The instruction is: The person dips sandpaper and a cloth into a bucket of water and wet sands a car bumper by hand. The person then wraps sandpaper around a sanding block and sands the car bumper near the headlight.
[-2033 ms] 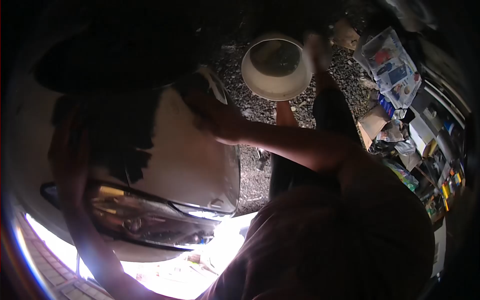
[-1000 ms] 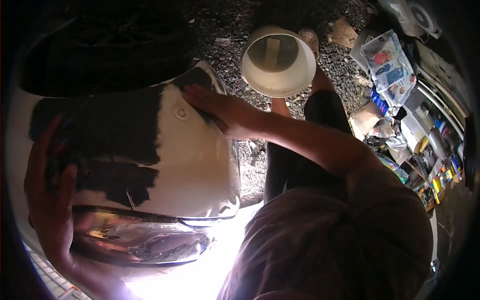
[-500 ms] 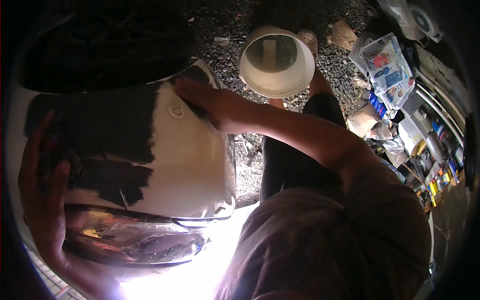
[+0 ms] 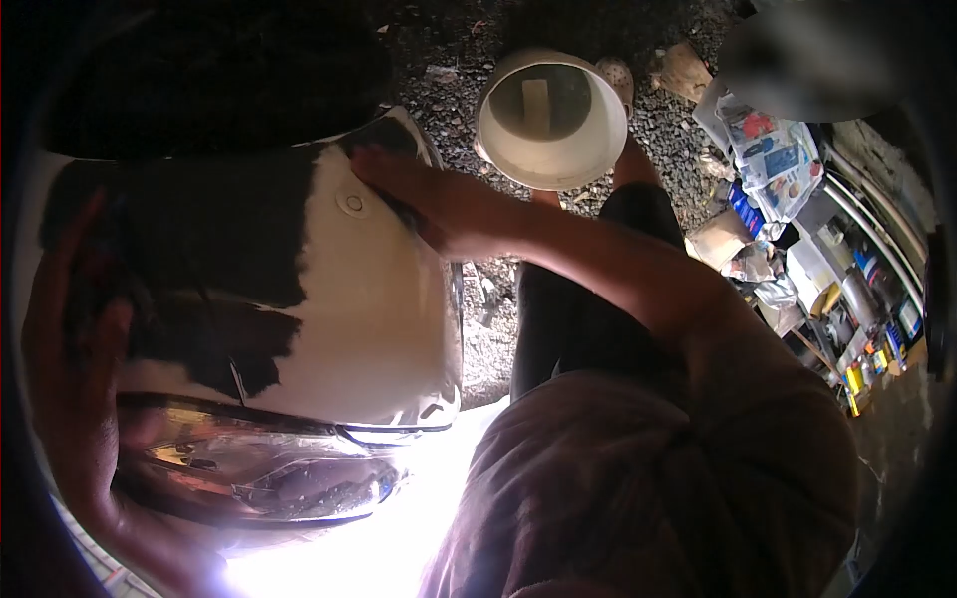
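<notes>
Gravel (image 4: 668, 125), in deep shade above and bright sun below; pale car panel (image 4: 364, 309) across the left side.

Far left: left hand (image 4: 75, 349), forearm rising from the lower edge, wrist bent, fingers pointing up the picture. Fingers and thumb stand wide about a dim, dark form over the panel; whether it is gripped cannot be told.

Beside it: dark patch (image 4: 219, 244), rough-edged, on the panel; tire (image 4: 209, 90) above, in shadow; headlight (image 4: 264, 473) below, glossy.

Next: round cap (image 4: 352, 203), flush with the panel, just left of the right hand.

Right hand (image 4: 429, 204): laid on the panel's edge, back upward, fingers extended close together toward the upper left, forearm reaching across from the right. Whether anything lies beneath the palm cannot be told.

Center: bucket (image 4: 558, 164), pale, round, containing liquid and one oblong piece (image 4: 536, 108); shoe (image 4: 616, 82) just to its right. Legs (image 4: 638, 209) below, in dark cloth.

Right: newspaper (image 4: 773, 164), printed; below it, mixed clutter (image 4: 837, 289), including papers and small yellow items; pale pipes (image 4: 882, 234) alongside.
</notes>
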`<state>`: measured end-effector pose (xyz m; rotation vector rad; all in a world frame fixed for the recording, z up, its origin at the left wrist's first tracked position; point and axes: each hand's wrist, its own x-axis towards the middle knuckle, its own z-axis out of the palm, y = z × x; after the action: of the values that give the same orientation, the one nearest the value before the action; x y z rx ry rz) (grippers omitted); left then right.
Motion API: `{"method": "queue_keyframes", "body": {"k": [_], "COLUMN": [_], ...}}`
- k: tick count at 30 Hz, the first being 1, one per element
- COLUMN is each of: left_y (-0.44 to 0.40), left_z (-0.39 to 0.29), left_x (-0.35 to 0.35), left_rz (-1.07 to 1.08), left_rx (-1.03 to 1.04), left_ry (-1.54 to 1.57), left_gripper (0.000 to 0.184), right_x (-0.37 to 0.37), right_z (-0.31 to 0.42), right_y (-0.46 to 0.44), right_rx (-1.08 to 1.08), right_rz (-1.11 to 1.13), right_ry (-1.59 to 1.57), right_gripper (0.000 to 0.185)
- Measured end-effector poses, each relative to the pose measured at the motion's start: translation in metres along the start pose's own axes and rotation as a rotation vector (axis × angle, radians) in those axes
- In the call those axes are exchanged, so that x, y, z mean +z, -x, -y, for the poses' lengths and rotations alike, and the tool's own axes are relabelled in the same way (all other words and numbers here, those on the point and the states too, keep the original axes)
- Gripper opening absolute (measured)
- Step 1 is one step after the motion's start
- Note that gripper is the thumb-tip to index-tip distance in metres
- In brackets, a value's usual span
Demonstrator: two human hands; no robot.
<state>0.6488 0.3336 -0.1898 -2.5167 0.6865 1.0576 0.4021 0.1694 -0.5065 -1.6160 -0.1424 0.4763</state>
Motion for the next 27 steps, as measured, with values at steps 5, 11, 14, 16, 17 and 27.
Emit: {"method": "queue_keyframes", "body": {"k": [5,11,14,16,17,27], "left_y": [-0.004,-0.003,-0.006,-0.006,-0.005,-0.005], "left_z": [0.002,-0.004,-0.005,-0.005,-0.006,-0.003], "left_x": [-0.001,0.001,0.001,0.002,0.002,0.005], "left_rz": [-0.022,-0.086,-0.105,-0.105,-0.1,-0.107], "left_rx": [0.023,0.049,0.058,0.06,0.044,0.041], "left_ry": [-0.046,-0.093,-0.092,-0.051,-0.014,0.033], "left_gripper": [0.083,0.079,0.08,0.081,0.082,0.086], "right_x": [-0.012,0.0,-0.009,0.001,0.003,0.0], "right_z": [0.013,-0.001,0.013,0.013,0.009,0.019], "right_y": [0.008,-0.008,-0.01,0.024,0.033,0.039], "right_rx": [-0.005,-0.124,-0.056,-0.052,-0.065,-0.042], "right_rz": [-0.008,-0.083,-0.059,-0.041,-0.015,-0.039], "right_ry": [0.026,0.08,0.042,0.072,0.114,0.11], "right_gripper": [0.078,0.073,0.074,0.073,0.072,0.066]}}
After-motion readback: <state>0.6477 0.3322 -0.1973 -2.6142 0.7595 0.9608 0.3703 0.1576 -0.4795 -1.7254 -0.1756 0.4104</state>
